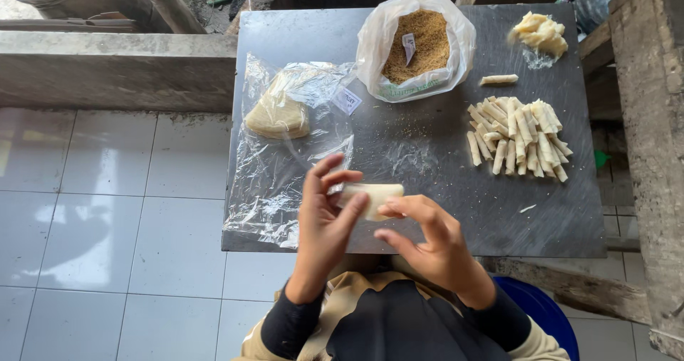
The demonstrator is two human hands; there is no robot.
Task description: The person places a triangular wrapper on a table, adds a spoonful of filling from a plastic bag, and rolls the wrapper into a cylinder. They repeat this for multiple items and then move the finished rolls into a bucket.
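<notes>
- White floor tiles on the left, rough concrete ledge behind, and a dark grey table in the middle of it all.
- Both hands are up over the near edge of the table, and between them sits one pale roll of thin pastry, lying crosswise.
- Left hand is upright, fingers curled, thumb and fingertips pinching the roll's left end.
- Right hand comes in from the other side, fingers bent, gripping the roll's right end from below and behind; neither hand is spread wide.
- Judging by the shape, the rolling step looks nearly finished: the piece is already a tube. The next move would call for a light, even pinch so the thin skin neither tears nor unwinds.
- The roll is off the table surface, held in the air just above the front edge.
- Just left of the hands: a crinkled clear plastic sheet, with a stack of folded pale wrappers lying on it.
- Further up, an open plastic bag of brown crumbs.
- Out to the right, well apart from the hands, a heap of finished rolls, one stray roll above it, and a yellowish lump of filling at the far corner.
- A blue stool edge peeks out beside the right forearm.
</notes>
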